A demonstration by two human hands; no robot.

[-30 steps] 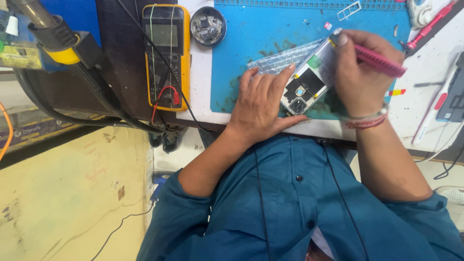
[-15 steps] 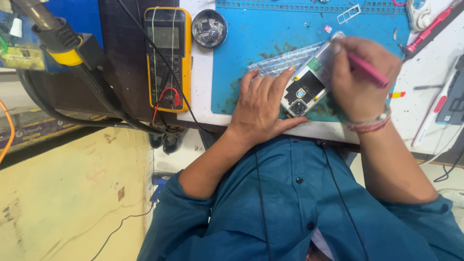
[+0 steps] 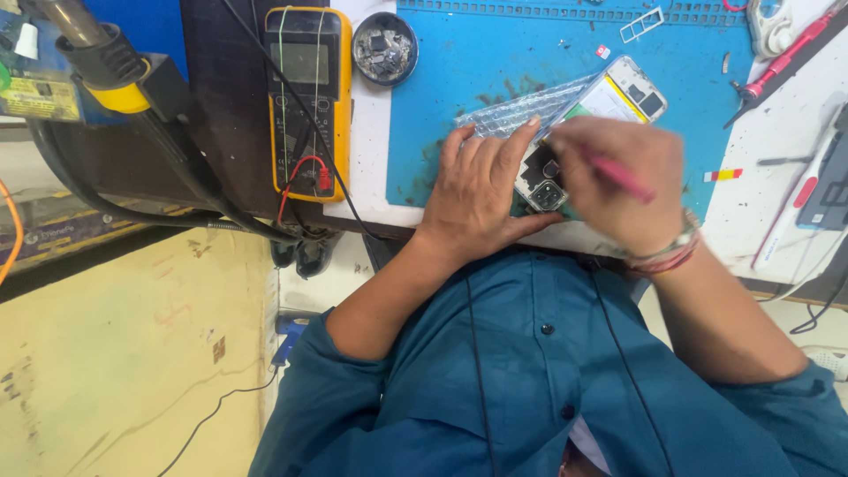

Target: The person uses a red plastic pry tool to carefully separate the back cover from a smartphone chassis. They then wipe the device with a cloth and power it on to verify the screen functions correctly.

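The left hand lies flat, fingers spread, pressing the opened phone on the blue mat — its lower half hidden. At three o'clock, the blurred right hand pinches a pink tool, tip unseen.

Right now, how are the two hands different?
The left hand lies flat, fingers spread, pressing on the opened phone; the right hand is curled around a pink tool. The right wrist wears bands; the left is bare. Both rest over the blue mat.

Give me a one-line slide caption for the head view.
Left hand steadies an opened phone on a blue mat; right hand holds a pink tool.
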